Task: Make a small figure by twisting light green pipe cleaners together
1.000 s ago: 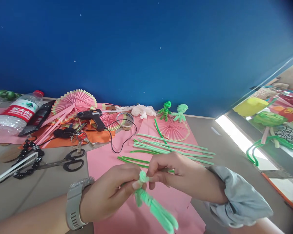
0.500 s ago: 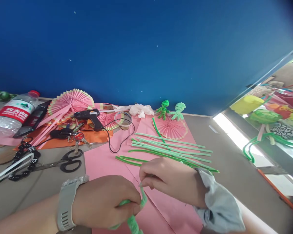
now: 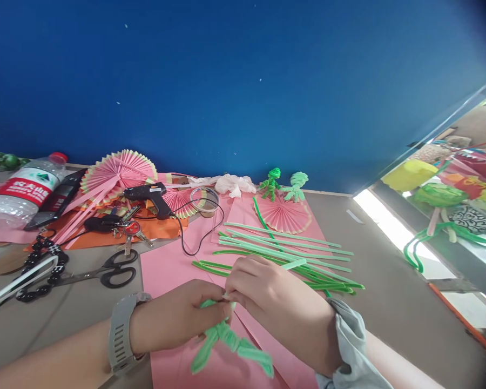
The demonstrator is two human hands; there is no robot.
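My left hand (image 3: 178, 319), with a grey watch on the wrist, is closed on the top of a light green pipe-cleaner figure (image 3: 230, 346) whose twisted limbs hang below my fingers. My right hand (image 3: 275, 300) is closed too, pinching a loose pipe-cleaner end (image 3: 294, 264) that sticks out above the knuckles, and it touches my left fingertips. Both hands hover over a pink paper sheet (image 3: 170, 270). Just behind them lies a bunch of straight green pipe cleaners (image 3: 279, 248).
Two finished green figures (image 3: 283, 186) stand by a pink paper fan (image 3: 283, 213) at the blue wall. A black glue gun (image 3: 152, 194), keys (image 3: 125, 227), scissors (image 3: 105, 273), black beads (image 3: 44, 259), a water bottle (image 3: 22, 186) and larger fans (image 3: 115, 170) lie to the left. Coloured craft items (image 3: 449, 194) fill the right.
The figure was first held up, then dipped low, and now hangs with its limbs spread. My right hand has moved over my left fingertips, with a pipe-cleaner end now sticking out above it.
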